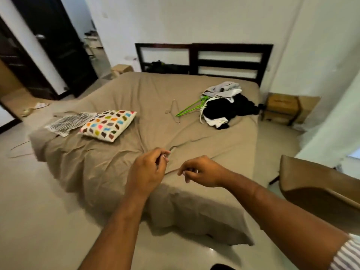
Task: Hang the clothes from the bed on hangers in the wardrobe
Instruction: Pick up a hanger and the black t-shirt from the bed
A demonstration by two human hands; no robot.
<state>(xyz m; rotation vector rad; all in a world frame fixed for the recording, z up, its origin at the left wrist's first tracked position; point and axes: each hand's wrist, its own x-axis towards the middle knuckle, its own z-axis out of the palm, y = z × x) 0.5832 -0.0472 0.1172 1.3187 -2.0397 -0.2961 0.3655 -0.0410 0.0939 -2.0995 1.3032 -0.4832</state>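
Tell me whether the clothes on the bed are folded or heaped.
Heaped, not folded: the black, white and grey clothes lie crumpled in one pile on the bed, partly over the green hangers.

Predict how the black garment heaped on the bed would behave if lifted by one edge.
Likely floppy: the black garment lies crumpled in soft folds, so it should drape and sag. Probably light, since it looks like thin cloth. It may drag the green hangers touching its edge.

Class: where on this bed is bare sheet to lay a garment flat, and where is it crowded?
Bare: middle strip between patterned pillow and wire hanger, up to the headboard. Crowded: far right, clothes pile over green hangers.
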